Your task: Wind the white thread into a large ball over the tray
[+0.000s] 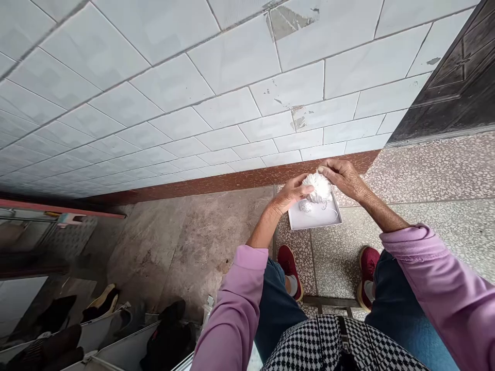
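A fluffy white ball of yarn is held up in front of me, above a shallow white tray. My left hand grips the ball from its left side, thumb across the front. At the ball's upper right, my right hand is closed in a pinch; a bit of white strand seems to sit at its fingertips. Inside the tray lies a smaller whitish ball, with a loose thin strand beside it on the right.
A white tiled wall with a brown base strip rises ahead. A dark door stands at the right. Red shoes are on the speckled floor. Lower left, a rack holds shoes and dark items.
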Available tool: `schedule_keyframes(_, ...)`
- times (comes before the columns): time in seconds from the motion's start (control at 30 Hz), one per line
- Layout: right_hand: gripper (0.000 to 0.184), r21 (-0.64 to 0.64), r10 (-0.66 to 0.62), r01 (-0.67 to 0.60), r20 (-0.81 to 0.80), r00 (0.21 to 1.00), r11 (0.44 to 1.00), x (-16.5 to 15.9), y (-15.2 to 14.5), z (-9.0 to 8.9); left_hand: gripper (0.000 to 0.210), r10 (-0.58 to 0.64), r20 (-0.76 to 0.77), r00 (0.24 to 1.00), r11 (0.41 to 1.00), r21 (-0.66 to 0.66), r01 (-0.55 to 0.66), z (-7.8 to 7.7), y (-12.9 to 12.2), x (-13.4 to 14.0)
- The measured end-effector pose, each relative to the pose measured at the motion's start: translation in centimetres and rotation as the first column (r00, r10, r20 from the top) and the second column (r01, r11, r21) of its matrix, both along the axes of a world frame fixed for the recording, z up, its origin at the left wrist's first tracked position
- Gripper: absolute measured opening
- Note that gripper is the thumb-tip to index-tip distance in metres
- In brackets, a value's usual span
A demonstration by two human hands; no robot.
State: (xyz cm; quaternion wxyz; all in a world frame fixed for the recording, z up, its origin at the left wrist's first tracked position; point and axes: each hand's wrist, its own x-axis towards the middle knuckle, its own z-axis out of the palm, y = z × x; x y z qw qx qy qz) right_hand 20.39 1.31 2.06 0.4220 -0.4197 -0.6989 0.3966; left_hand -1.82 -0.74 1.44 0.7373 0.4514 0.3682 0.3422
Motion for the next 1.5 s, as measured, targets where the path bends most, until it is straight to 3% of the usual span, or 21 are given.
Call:
schedule_keyframes(0.17, 0.037, -0.048, -0.011, 0.013, 0.046, 0.999, 0.999, -0.3, 0.9, -1.5, 0.077, 0.17, 0.108, 0.98, 0.985, -0.005, -0.17, 0.1, 0.2, 0.3)
schedule_keyframes(0.33, 0.03, -0.122, 0.135, -0.109, 0.231, 0.963, 0.987, -1.6, 0.1, -2.1, 0.065, 0.336, 0.11, 0.935, 0.94, 0.011, -0.34, -0.3, 0.9, 0.0)
schedule_keyframes(0.47, 0.029, -0.183, 0.356, -0.327, 0.154, 0.922, 0.927, -2.6, -1.8, -1.2, 0.066, 0.456, 0.057, 0.888, 0.884, 0.084, -0.459, -0.8, 1.5, -0.5)
schedule_keyframes(0.57, 0.035, -0.17, 0.416, -0.401, 0.063, 0.907, 0.9, -2.3, -2.7, 0.0, 0.076, 0.51, -0.076, 0.857, 0.846, 0.224, -0.484, -1.3, 1.9, -0.7)
schedule_keyframes(0.67, 0.044, -0.127, 0.337, -0.335, -0.004, 0.941, 0.934, -1.3, -2.6, 1.3, 0.077, 0.47, -0.193, 0.861, 0.858, 0.327, -0.395, -1.7, 1.8, -0.7)
schedule_keyframes(0.73, 0.048, -0.09, 0.23, -0.23, -0.017, 0.973, 0.969, -0.4, -2.1, 2.0, 0.071, 0.363, -0.234, 0.902, 0.902, 0.329, -0.278, -1.5, 1.4, -0.7)
schedule_keyframes(0.87, 0.054, -0.062, 0.088, -0.09, -0.037, 0.995, 0.994, 1.0, -1.0, 2.1, 0.063, 0.105, -0.184, 0.977, 0.971, 0.232, -0.061, -0.5, 0.2, -0.5)
schedule_keyframes(1.0, 0.056, -0.095, 0.086, -0.095, -0.099, 0.991, 0.991, 1.2, -0.4, 1.2, 0.067, -0.002, -0.052, 0.999, 0.996, 0.09, 0.007, 0.2, -0.5, 0.1)
schedule_keyframes(1.2, 0.05, -0.132, 0.07, -0.091, -0.161, 0.984, 0.987, -0.1, 0.7, -0.8, 0.076, 0.106, 0.117, 0.988, 0.994, -0.003, -0.106, 0.0, -0.3, 0.3)
schedule_keyframes(1.33, 0.036, -0.118, 0.013, -0.023, -0.081, 0.997, 0.993, -0.7, 1.1, -1.7, 0.069, 0.188, 0.167, 0.968, 0.982, -0.066, -0.179, 0.0, 0.2, 0.4)
schedule_keyframes(1.5, 0.011, -0.058, -0.039, 0.045, 0.092, 0.995, 0.997, -0.9, 1.0, -1.5, 0.069, 0.261, 0.198, 0.945, 0.965, -0.078, -0.25, -0.3, 0.4, 0.9)
